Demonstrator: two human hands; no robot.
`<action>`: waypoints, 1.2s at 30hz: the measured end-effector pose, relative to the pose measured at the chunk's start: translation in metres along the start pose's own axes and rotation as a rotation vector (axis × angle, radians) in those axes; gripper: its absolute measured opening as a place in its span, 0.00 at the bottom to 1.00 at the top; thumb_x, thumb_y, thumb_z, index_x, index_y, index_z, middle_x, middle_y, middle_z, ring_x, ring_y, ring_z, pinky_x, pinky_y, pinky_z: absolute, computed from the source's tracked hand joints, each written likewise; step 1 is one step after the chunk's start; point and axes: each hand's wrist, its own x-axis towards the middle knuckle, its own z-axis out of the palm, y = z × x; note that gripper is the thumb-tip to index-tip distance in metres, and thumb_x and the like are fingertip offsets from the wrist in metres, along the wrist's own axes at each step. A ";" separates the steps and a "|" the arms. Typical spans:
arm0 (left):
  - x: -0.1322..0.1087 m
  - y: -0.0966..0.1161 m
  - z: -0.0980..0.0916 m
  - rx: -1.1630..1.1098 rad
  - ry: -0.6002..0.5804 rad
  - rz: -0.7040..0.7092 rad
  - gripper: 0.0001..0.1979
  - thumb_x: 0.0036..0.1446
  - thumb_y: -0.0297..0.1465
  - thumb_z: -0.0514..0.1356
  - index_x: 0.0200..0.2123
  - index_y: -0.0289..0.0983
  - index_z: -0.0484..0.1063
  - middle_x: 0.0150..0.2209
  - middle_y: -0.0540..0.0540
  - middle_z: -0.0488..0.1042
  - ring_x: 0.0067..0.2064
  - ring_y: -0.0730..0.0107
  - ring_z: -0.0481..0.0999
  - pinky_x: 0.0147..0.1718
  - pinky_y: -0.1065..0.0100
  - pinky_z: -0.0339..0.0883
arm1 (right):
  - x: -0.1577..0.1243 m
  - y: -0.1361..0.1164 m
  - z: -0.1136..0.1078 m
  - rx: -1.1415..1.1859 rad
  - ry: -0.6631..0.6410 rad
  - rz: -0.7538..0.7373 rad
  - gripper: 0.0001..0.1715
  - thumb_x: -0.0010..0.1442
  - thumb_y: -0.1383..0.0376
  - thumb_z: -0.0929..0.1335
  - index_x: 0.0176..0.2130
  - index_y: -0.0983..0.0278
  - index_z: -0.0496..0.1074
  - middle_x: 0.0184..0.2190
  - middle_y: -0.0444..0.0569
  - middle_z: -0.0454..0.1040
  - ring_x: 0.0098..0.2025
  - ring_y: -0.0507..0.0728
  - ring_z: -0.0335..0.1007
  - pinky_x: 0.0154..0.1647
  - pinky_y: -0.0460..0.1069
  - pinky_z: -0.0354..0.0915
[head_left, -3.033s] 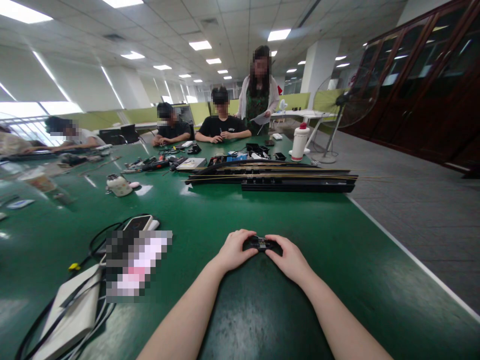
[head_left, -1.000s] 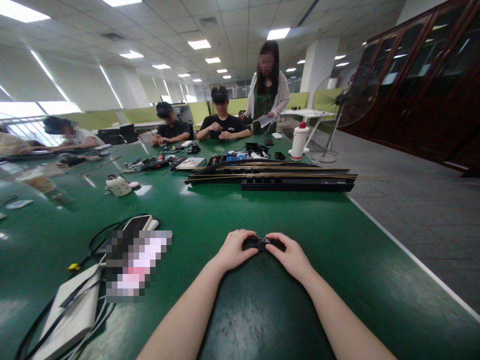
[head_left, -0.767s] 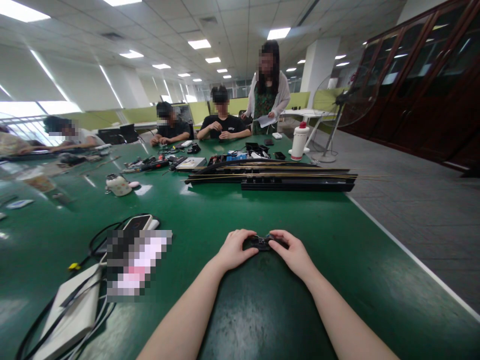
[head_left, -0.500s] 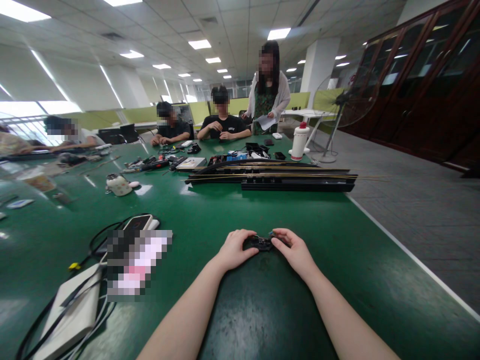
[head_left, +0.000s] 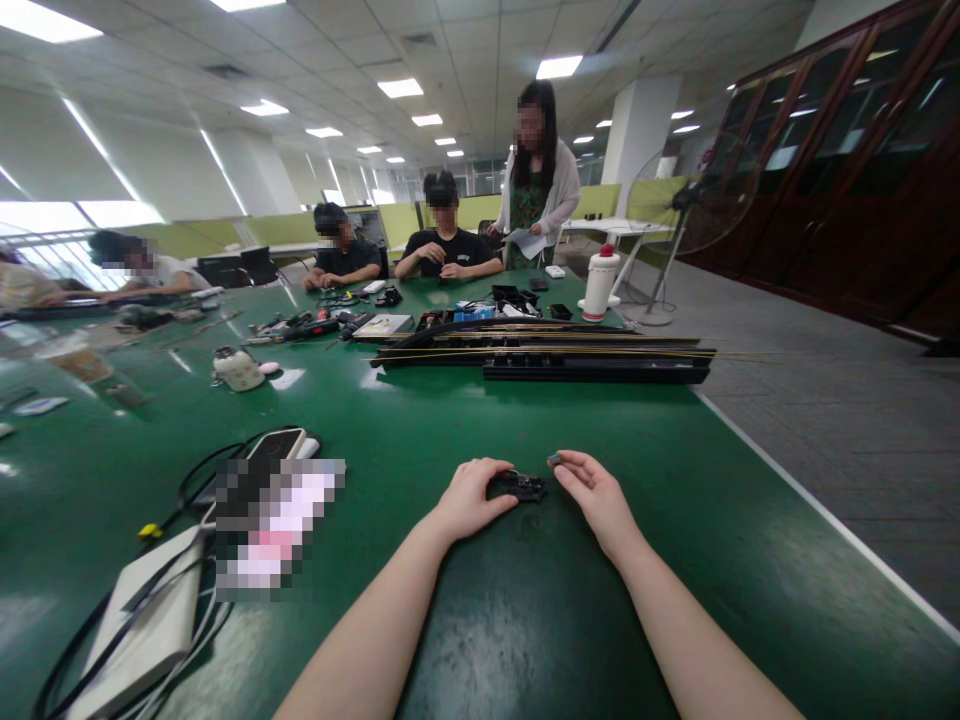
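A small black part (head_left: 529, 487) lies on the green table (head_left: 480, 425) in front of me. My left hand (head_left: 476, 497) grips its left end between thumb and fingers. To the right, my right hand (head_left: 589, 495) is pinched on a tiny bluish piece (head_left: 554, 460), held slightly above the table. A narrow gap separates the right fingertips from the black part. The fine details of both pieces are too small to tell.
Long black strips with thin yellowish rods (head_left: 592, 372) lie across the table ahead. A white bottle (head_left: 598, 285) stands behind them. A pale box (head_left: 139, 620), cables and a phone (head_left: 274, 455) are at left. Several people are at the far side.
My right hand has moved right, away from the black part, with the tiny bluish piece in its fingertips. The left hand keeps its grip. The standing person's papers have shifted slightly.
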 end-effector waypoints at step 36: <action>-0.001 0.000 -0.001 0.002 0.008 0.002 0.20 0.51 0.34 0.63 0.48 0.41 0.67 0.45 0.47 0.73 0.47 0.59 0.70 0.49 0.59 0.61 | 0.003 0.005 -0.003 0.212 0.130 0.051 0.20 0.45 0.57 0.73 0.38 0.62 0.71 0.37 0.50 0.77 0.45 0.60 0.72 0.52 0.58 0.63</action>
